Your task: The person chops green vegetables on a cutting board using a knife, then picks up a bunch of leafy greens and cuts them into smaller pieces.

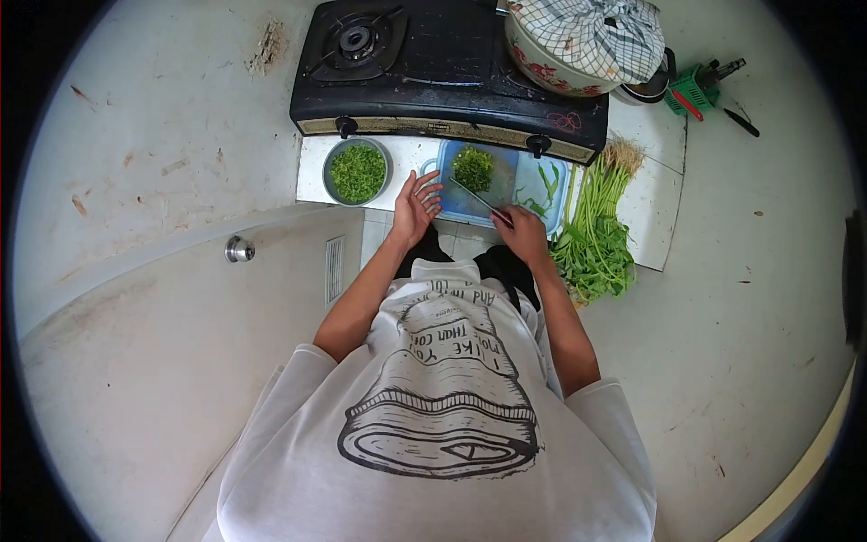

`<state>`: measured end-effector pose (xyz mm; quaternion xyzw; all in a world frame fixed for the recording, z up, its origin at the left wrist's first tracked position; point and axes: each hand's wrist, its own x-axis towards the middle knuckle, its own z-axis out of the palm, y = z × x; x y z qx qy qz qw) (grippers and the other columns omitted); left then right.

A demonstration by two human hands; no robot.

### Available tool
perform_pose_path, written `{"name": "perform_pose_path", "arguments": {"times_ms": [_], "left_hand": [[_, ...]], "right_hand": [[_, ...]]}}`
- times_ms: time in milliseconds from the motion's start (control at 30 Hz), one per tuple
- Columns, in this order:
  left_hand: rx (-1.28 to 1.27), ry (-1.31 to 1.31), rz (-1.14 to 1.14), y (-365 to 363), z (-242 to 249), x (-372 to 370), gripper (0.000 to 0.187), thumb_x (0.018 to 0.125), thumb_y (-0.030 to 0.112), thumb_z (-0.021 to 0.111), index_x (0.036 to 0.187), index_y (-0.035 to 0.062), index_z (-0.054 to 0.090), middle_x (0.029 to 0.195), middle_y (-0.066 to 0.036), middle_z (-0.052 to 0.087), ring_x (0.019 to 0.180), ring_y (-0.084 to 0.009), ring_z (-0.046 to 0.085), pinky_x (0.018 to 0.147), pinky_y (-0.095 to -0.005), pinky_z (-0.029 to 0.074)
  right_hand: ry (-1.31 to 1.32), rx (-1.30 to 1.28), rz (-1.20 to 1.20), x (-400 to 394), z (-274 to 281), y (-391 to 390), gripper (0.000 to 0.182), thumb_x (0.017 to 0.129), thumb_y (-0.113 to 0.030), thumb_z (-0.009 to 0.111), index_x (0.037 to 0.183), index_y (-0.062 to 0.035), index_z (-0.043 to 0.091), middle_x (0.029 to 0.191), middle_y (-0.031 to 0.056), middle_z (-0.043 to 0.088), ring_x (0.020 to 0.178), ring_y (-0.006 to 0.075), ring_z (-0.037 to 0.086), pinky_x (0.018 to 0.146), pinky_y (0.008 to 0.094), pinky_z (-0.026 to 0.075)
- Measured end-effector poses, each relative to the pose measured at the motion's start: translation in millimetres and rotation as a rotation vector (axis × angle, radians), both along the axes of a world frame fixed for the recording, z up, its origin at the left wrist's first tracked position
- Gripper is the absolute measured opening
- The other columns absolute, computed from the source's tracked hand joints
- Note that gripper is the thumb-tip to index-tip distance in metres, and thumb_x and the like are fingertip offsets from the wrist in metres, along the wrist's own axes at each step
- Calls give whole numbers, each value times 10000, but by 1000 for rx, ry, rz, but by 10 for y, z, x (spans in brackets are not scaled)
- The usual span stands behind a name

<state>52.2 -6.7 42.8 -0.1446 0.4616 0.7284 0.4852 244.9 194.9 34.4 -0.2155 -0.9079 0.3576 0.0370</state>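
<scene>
My right hand (522,235) is closed around the handle of a knife (471,194). Its blade slants up and left over a blue cutting board (459,206), the tip near a small heap of chopped greens (472,169). At the board's left edge, by its handle, my left hand (417,210) is open with fingers apart and holds nothing. Several loose green leaves (549,187) lie on the board's right side. Left of my left hand stands a grey bowl (329,191) full of finely chopped greens (358,172).
Behind the board is a black gas stove (442,63) bearing a floral pot (546,72) wrapped in checked cloth (591,32). A bundle of leafy stalks (598,226) lies to the right. Farther right, a green basket (694,90) holds utensils. A door (181,334) is on the left.
</scene>
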Motion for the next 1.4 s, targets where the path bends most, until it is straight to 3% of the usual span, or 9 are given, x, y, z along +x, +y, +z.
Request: {"name": "perform_pose_path", "arguments": {"times_ms": [133,167,367,600,767,967,1067,1167,1400], "left_hand": [[-259,546,-221,91,53,87,474,1073,446,530,1405,127,641,1056,-32,674,860,-104,572,832,-277,481],[-227,654,-258,77,-82,71,393,1063,323,577,1400,140,662,976,-39,707,788,-98,582,789,-277,489],[-405,1200,-773,205,209,253,434,1006,243,674,1427,141,648,873,-100,728,741,-149,653,710,-349,534],[-520,1153,-534,244,36,294,530,990,240,697,1487,107,570,775,-130,706,651,-189,649,660,-345,534],[-522,1127,-459,379,33,274,386,1028,162,651,1408,100,626,771,-49,720,649,-92,609,634,-283,500],[-345,1300,-611,854,62,258,317,986,89,664,1301,62,682,899,-70,727,689,-135,626,658,-300,514],[-167,1427,-744,1208,156,246,274,950,53,666,1220,36,708,980,-121,697,671,-192,624,637,-327,503],[-1,1515,-940,1551,102,204,281,954,54,659,1232,63,701,1124,-116,682,861,-277,689,761,-371,553],[299,1791,-1304,2177,-219,315,313,919,46,636,1223,86,696,1217,-111,669,1058,-355,687,900,-450,575]], "right_hand": [[89,85,-2,84,-68,11,264,888,-265,758,1001,-31,712,931,160,685,856,384,674,771,477,542],[98,100,5,98,-80,22,270,872,-257,761,1010,-30,712,945,160,676,863,388,667,782,483,540],[84,64,103,52,-29,91,263,845,-230,776,1016,-45,702,955,140,665,935,361,655,855,483,519],[86,32,114,148,90,300,233,871,-224,766,1003,-43,704,965,134,667,929,348,665,832,463,533],[78,-16,-27,470,233,480,231,899,-218,753,1021,-29,706,934,144,682,855,363,688,750,449,559],[143,-116,-391,868,424,570,208,925,-185,755,1025,-6,716,916,166,706,784,344,691,717,430,541],[260,-122,-573,1003,516,503,239,939,-190,771,1019,28,714,826,150,676,659,239,632,632,364,497],[262,-116,-757,1054,663,375,194,933,-148,756,1001,29,712,827,186,676,702,300,653,668,397,504],[283,-89,-961,1146,768,62,193,931,-141,755,1010,32,723,838,178,682,683,289,652,651,380,500]]}}
